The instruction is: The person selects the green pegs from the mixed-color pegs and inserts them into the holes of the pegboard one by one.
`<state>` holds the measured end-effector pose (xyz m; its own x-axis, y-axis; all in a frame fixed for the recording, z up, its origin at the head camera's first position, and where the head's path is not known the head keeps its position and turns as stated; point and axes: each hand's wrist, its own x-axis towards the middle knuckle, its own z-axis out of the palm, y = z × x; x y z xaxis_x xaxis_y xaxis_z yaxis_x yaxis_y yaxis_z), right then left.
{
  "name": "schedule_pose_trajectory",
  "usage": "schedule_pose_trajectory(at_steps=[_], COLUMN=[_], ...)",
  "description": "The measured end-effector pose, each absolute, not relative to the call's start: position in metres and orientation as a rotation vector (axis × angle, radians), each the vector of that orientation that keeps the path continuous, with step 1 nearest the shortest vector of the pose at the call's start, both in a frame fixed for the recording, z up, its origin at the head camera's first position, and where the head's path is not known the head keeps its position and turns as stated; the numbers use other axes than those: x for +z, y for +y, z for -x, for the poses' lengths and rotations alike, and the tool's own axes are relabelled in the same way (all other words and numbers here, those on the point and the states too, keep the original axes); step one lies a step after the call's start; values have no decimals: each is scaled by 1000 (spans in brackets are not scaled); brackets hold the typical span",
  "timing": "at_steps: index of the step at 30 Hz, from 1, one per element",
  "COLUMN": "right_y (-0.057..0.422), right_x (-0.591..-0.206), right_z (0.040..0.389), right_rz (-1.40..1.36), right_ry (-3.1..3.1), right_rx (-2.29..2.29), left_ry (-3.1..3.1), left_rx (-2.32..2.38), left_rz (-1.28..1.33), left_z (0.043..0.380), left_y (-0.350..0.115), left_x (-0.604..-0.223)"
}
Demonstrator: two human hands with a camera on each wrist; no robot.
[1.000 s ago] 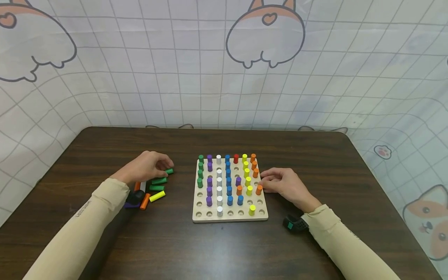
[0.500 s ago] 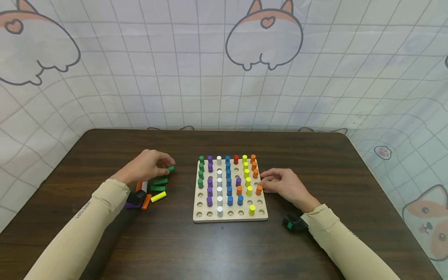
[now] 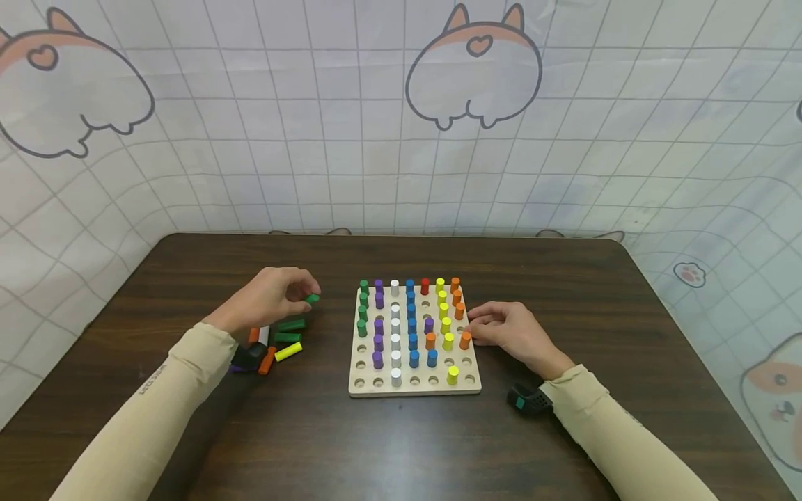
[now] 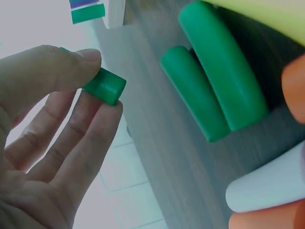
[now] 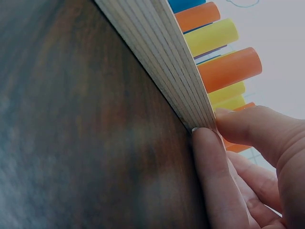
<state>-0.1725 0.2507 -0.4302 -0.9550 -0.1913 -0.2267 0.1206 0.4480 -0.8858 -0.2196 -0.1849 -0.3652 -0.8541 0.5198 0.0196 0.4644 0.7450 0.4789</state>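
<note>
My left hand (image 3: 273, 298) pinches a short green peg (image 4: 107, 87) between thumb and fingertips, raised above the table left of the pegboard. Part of that peg is hidden behind the thumb. The wooden pegboard (image 3: 370, 391) carries columns of upright green, purple, white, blue, yellow and orange pegs, plus a red peg (image 3: 425, 286) at the back. Along its front and lower left, several holes are bare. At the board's right side my right hand (image 3: 515, 332) grips the edge, thumb at the upper rim and index finger against the side, near an orange peg (image 5: 231, 70).
Beneath the left wrist lie loose pegs: two green, a yellow peg (image 3: 289, 351), a white peg (image 4: 267, 179), orange ones and a purple one partly hidden. A dark wooden table (image 3: 401, 452) supports everything. Behind it hangs a gridded cloth (image 3: 351, 139) with cartoon dogs.
The left hand has lifted the green peg off the table and moved it slightly right. My right hand stays at the board's edge. The head view has tilted slightly upward.
</note>
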Motion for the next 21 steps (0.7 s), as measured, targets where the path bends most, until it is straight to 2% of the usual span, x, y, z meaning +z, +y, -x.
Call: schedule_pose_trajectory(at_steps=[21], right_y=[249], right_x=[-427], right_z=[172], right_rz=[37], right_ry=[2438], right_rx=[-1475], left_ry=[2809], left_rx=[892], left_rz=[-814], left_z=[197], left_y=[-162], left_x=[-370])
